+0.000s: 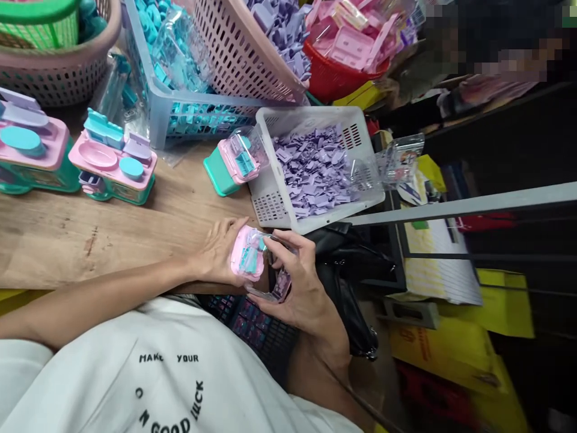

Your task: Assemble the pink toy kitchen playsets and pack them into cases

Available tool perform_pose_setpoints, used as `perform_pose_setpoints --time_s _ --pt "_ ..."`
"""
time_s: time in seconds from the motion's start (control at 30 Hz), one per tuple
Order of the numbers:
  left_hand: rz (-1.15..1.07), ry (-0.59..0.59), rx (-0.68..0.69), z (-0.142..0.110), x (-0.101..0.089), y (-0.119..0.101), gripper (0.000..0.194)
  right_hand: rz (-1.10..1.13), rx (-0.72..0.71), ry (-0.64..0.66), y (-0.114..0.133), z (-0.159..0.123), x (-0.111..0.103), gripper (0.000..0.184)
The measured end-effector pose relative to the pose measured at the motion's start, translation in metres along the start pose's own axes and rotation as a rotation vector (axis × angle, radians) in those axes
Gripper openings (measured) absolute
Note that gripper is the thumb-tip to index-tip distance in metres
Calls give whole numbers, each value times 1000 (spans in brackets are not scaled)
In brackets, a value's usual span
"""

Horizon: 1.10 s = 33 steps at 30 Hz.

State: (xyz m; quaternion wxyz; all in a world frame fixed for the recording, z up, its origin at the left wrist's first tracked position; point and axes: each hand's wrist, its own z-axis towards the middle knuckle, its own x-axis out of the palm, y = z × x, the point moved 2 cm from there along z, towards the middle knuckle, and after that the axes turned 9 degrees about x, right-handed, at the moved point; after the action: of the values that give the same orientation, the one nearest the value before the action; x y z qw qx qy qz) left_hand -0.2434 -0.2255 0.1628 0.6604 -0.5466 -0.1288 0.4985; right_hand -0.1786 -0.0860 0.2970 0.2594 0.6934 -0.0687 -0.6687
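Observation:
My left hand (219, 249) is closed round a small pink toy kitchen unit (241, 255) with turquoise parts on its face, held at the table's front edge. My right hand (300, 282) grips a clear plastic cover (273, 294) between thumb and fingers, right against the toy's face. Whether the cover is seated on the toy I cannot tell. Behind my hands a similar toy unit (232, 165), green and pink with a clear cover, lies on the table. Two more toy units stand at the left, the nearer one (112, 162) with a pink basin and turquoise disc.
A white basket (265, 198) of small purple parts stands just behind my hands. Farther back are a blue crate (157, 114), a pink basket (229, 66) and a red basket (324, 84). A black bag (347, 288) hangs at the right; a dark crate (274, 343) is below the table edge.

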Motion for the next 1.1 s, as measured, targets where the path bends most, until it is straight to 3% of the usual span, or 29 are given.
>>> perform_pose_setpoints --time_s 0.27,0.47,0.87,1.1 --pt "-63 -99 101 -1 4 7 111 -175 30 77 7 16 1 90" --pt "-58 -74 123 1 4 8 107 -150 29 182 2 29 -1 91" --pt "-101 46 21 4 -5 1 98 -60 27 83 -13 20 11 96" --pt "-64 29 42 3 -3 2 95 -89 23 51 -11 23 13 90"
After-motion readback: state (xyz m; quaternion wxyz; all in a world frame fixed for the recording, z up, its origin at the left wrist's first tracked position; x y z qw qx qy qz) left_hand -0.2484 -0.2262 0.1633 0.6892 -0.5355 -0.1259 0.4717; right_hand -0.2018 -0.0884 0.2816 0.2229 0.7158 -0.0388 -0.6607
